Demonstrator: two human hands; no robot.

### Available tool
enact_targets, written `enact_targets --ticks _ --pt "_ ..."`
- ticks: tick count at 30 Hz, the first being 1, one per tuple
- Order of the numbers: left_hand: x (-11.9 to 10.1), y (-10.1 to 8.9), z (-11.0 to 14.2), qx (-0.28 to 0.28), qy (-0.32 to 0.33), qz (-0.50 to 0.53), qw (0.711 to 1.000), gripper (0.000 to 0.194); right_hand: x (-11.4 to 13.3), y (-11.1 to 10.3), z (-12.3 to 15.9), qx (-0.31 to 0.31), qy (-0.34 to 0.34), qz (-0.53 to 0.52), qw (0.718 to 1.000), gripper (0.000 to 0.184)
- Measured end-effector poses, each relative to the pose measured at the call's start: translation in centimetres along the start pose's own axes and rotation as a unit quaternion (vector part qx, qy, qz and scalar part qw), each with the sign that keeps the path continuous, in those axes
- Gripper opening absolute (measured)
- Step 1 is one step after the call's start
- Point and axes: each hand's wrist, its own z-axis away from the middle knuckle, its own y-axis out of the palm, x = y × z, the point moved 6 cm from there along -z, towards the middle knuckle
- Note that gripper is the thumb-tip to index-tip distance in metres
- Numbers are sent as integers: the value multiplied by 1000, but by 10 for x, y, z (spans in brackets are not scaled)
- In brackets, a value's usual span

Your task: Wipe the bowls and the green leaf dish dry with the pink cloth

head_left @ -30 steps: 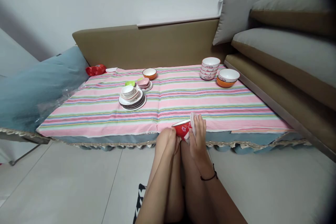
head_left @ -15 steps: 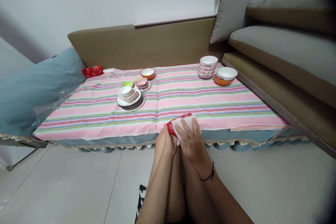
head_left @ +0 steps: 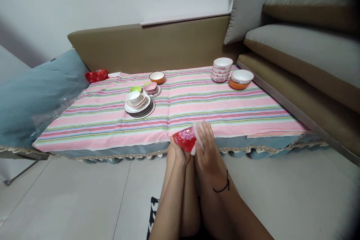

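Wiping is the step in hand, I'd judge: the left hand (head_left: pixel 177 152) cups a red bowl (head_left: pixel 185 139) from below at the near edge of the striped cloth (head_left: pixel 197 108), and the right hand (head_left: pixel 207 150) presses a white cloth (head_left: pixel 197 132) flat against the bowl's side (fingers spread, not curled shut). Both hands are close together, clamped on that one bowl. A next move would likely call for turning the bowl in the left palm to reach an unwiped face. On the far right stands a stack of white bowls (head_left: pixel 222 69) (four, as best I can count) beside one orange bowl (head_left: pixel 241 79). Left of centre sit a pile of plates (head_left: pixel 140 105), a second orange bowl (head_left: pixel 156 77) and one pink dish (head_left: pixel 152 87).
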Motion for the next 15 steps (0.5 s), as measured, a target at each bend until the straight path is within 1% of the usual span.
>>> enact_targets --ticks 2,3,4,6,8,9,10,12,15 --pt "3 -1 2 -9 -16 -11 1000 76 8 4 1 19 -54 20 998 47" --pt "4 -1 2 -8 -14 -14 1000 74 10 4 0 15 -68 22 997 45" --pt "4 1 2 -1 -6 -16 1000 71 9 2 -1 -2 -63 16 998 45" --pt "4 4 2 12 14 -13 1000 68 3 -4 -4 -58 -13 -12 998 47" --pt "4 7 1 16 25 -7 1000 69 -3 -9 -5 -84 27 -35 996 48" --pt "5 7 1 10 22 -5 1000 69 -3 -9 -5 -76 22 -36 996 48" --pt "5 6 1 1 13 -5 1000 69 -1 -8 -4 -54 1 -30 998 48" --pt "7 4 2 -9 -13 -13 1000 69 5 -5 -1 -7 -61 -5 998 46" --pt "8 6 4 0 -43 -24 999 73 9 -4 5 20 -123 30 992 44"
